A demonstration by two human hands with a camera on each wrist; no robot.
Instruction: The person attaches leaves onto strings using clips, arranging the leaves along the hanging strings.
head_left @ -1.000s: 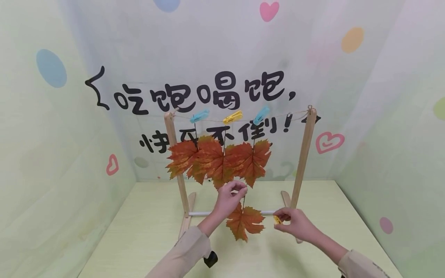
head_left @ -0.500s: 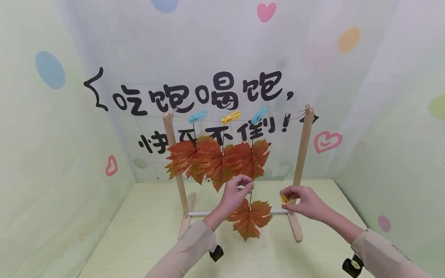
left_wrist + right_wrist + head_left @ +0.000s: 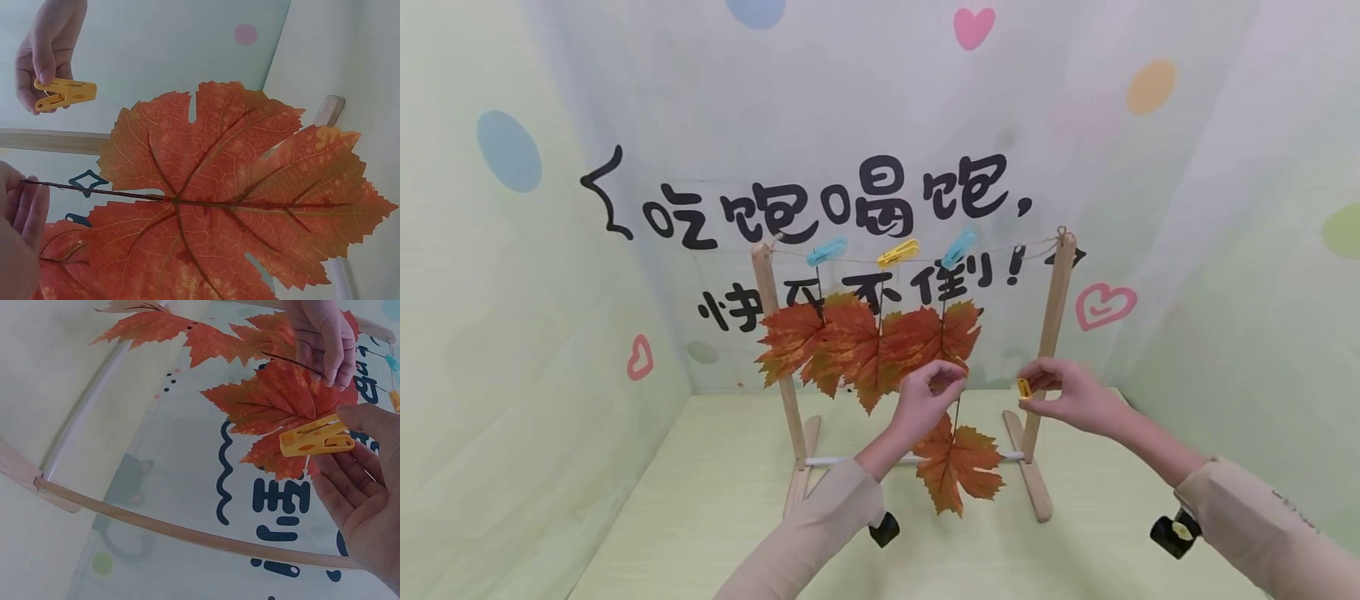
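My left hand pinches the dark stem of an orange-red maple-like leaf, which hangs blade-down below the fingers. That leaf fills much of the left wrist view, its stem running to the fingertips. To the right, level with the left hand, my right hand holds a yellow clothespin between thumb and fingers, nose toward the leaves. Behind the left hand, three similar leaves hang overlapping from a string, held by a blue clothespin, a yellow clothespin and another blue clothespin.
The string is tied between two wooden posts; the right post stands just behind my right hand. A white bar joins them low down, above wooden feet on the pale table. A printed cloth wall stands behind.
My left hand has moved right and slightly up, carrying the leaf. My right hand has risen and shifted right with the yellow clothespin. The hung leaves stay in place.
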